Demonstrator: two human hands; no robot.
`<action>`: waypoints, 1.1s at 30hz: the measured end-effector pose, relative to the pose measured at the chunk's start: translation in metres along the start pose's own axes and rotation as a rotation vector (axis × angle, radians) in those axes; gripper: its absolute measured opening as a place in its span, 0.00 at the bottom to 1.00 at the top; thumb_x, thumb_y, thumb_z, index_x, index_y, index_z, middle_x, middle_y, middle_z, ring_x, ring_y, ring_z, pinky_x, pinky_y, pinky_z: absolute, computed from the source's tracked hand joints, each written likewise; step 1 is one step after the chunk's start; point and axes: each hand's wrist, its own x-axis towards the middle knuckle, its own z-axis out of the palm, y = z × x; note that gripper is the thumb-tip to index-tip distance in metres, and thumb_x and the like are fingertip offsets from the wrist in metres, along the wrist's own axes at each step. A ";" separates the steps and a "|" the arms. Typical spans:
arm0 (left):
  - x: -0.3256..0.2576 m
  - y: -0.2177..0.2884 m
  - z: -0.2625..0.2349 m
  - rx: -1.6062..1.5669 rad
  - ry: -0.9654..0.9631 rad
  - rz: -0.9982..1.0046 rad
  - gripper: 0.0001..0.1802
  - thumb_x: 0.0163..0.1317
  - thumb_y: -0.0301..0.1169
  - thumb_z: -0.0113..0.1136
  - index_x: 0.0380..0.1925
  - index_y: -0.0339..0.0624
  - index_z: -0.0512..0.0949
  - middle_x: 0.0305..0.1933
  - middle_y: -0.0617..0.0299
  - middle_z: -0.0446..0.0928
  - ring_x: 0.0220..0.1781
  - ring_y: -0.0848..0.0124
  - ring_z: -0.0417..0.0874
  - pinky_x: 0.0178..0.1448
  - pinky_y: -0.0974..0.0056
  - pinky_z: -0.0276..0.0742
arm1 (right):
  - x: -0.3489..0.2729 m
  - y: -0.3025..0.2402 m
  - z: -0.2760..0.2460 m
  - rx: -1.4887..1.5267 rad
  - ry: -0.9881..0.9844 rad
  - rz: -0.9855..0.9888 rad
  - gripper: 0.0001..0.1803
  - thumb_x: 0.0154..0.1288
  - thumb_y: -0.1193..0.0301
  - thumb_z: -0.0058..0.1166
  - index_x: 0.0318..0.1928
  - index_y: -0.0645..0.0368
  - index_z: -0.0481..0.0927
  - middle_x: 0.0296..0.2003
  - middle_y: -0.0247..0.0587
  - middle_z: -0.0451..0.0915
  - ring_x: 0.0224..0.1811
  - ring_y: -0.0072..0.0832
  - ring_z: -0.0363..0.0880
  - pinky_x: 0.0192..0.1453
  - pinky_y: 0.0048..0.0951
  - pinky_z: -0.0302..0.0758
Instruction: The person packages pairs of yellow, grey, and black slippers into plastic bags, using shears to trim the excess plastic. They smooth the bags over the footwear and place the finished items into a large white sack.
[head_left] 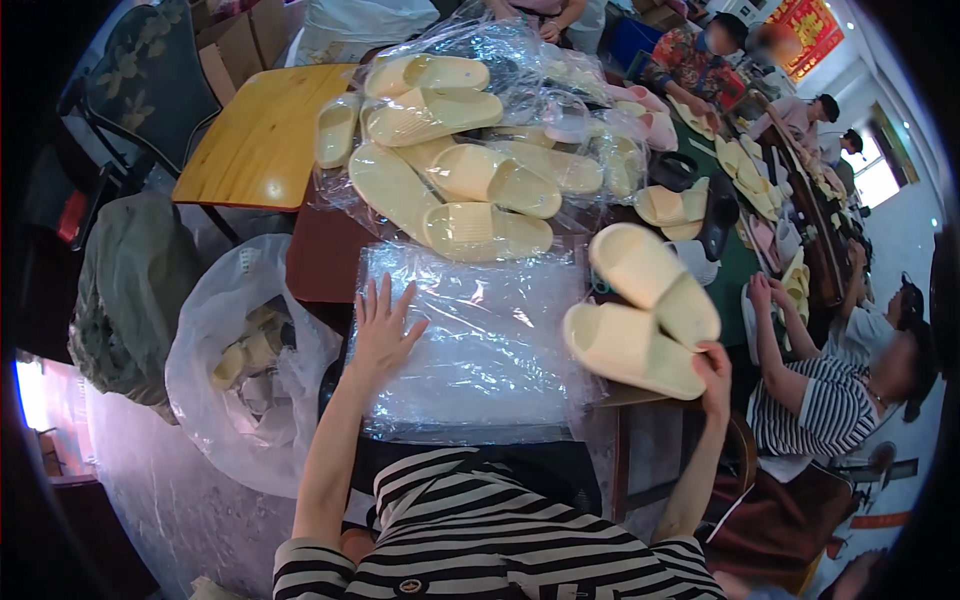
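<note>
A pair of cream slide slippers (640, 345) is gripped at one end by my right hand (714, 380), over the right edge of the plastic stack. My left hand (385, 335) lies with fingers spread on the left part of a stack of clear plastic bags (480, 350), holding nothing. Just beyond the stack, several cream slippers (490, 180) are heaped, many of them in clear plastic wrapping.
A yellow wooden board (260, 135) adjoins the heap at the left. On the floor stands a translucent sack (190, 370) with slippers inside. To the right, a long green table (735, 270) carries more slippers, with several people seated along it.
</note>
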 end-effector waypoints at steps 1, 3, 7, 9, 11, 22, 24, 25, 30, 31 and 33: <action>0.000 0.002 -0.003 0.055 -0.029 -0.001 0.40 0.66 0.58 0.52 0.75 0.58 0.58 0.80 0.42 0.43 0.81 0.40 0.41 0.78 0.33 0.32 | -0.004 -0.006 -0.019 0.000 0.066 -0.062 0.14 0.65 0.77 0.57 0.52 0.60 0.78 0.43 0.34 0.80 0.44 0.20 0.77 0.50 0.22 0.74; 0.001 0.011 -0.009 0.081 -0.059 0.001 0.44 0.62 0.59 0.57 0.75 0.59 0.58 0.80 0.41 0.42 0.81 0.40 0.40 0.76 0.29 0.31 | -0.005 -0.026 -0.038 0.052 0.182 -0.132 0.14 0.65 0.76 0.58 0.52 0.60 0.77 0.44 0.34 0.80 0.46 0.21 0.77 0.52 0.23 0.73; 0.001 0.024 -0.014 0.218 0.034 0.067 0.44 0.58 0.56 0.61 0.72 0.50 0.62 0.79 0.43 0.46 0.81 0.45 0.42 0.76 0.29 0.30 | 0.002 -0.087 0.012 0.159 0.282 -0.239 0.14 0.63 0.76 0.60 0.50 0.59 0.78 0.41 0.31 0.79 0.43 0.20 0.76 0.52 0.23 0.73; 0.000 0.030 -0.019 0.126 0.082 0.115 0.36 0.62 0.47 0.62 0.67 0.42 0.68 0.76 0.43 0.56 0.78 0.46 0.53 0.78 0.35 0.42 | 0.006 -0.095 0.050 0.136 0.137 -0.192 0.15 0.60 0.77 0.62 0.48 0.58 0.79 0.41 0.30 0.79 0.42 0.18 0.76 0.50 0.22 0.73; -0.003 0.014 -0.008 -0.027 0.168 0.101 0.30 0.64 0.41 0.60 0.64 0.39 0.71 0.72 0.42 0.62 0.74 0.47 0.60 0.75 0.41 0.51 | 0.011 -0.099 0.110 0.133 -0.093 -0.182 0.15 0.57 0.78 0.64 0.46 0.57 0.80 0.40 0.29 0.80 0.42 0.17 0.77 0.48 0.21 0.73; 0.002 0.016 -0.026 -0.380 0.166 0.018 0.22 0.66 0.26 0.55 0.60 0.31 0.71 0.66 0.40 0.68 0.69 0.46 0.68 0.71 0.51 0.64 | 0.019 0.018 0.225 -0.370 -0.622 -0.179 0.23 0.65 0.72 0.55 0.61 0.54 0.77 0.56 0.48 0.77 0.52 0.38 0.79 0.54 0.33 0.76; -0.005 0.032 -0.033 -0.320 0.130 0.058 0.25 0.65 0.28 0.56 0.61 0.32 0.70 0.69 0.39 0.65 0.73 0.45 0.63 0.74 0.47 0.60 | 0.013 0.013 0.222 -0.579 -0.418 -0.407 0.22 0.65 0.74 0.55 0.60 0.55 0.77 0.58 0.48 0.74 0.56 0.38 0.77 0.59 0.30 0.72; -0.006 0.044 -0.040 -0.154 0.072 0.108 0.27 0.64 0.30 0.58 0.63 0.34 0.68 0.71 0.40 0.61 0.75 0.44 0.58 0.75 0.43 0.56 | 0.011 0.006 0.220 -0.581 -0.416 -0.400 0.22 0.65 0.74 0.55 0.60 0.55 0.77 0.58 0.48 0.74 0.56 0.38 0.77 0.59 0.30 0.72; -0.003 0.094 -0.073 0.018 -0.094 0.343 0.31 0.61 0.36 0.63 0.63 0.38 0.68 0.71 0.42 0.60 0.77 0.45 0.53 0.75 0.38 0.53 | 0.053 0.012 0.208 -0.527 -0.235 -0.260 0.15 0.65 0.74 0.54 0.53 0.57 0.81 0.51 0.48 0.80 0.51 0.46 0.80 0.53 0.40 0.76; -0.003 0.096 -0.069 0.022 -0.088 0.344 0.31 0.61 0.36 0.63 0.63 0.38 0.68 0.71 0.42 0.60 0.77 0.45 0.53 0.75 0.38 0.53 | 0.069 0.018 0.212 -0.455 -0.126 -0.274 0.13 0.65 0.76 0.53 0.50 0.58 0.81 0.47 0.48 0.81 0.49 0.46 0.81 0.52 0.41 0.76; 0.007 0.103 -0.043 -0.149 -0.054 0.342 0.27 0.60 0.36 0.63 0.58 0.36 0.72 0.64 0.46 0.69 0.72 0.48 0.62 0.72 0.42 0.59 | 0.107 0.042 0.212 -0.389 0.005 -0.296 0.11 0.65 0.77 0.53 0.47 0.59 0.82 0.43 0.48 0.82 0.47 0.46 0.81 0.50 0.42 0.77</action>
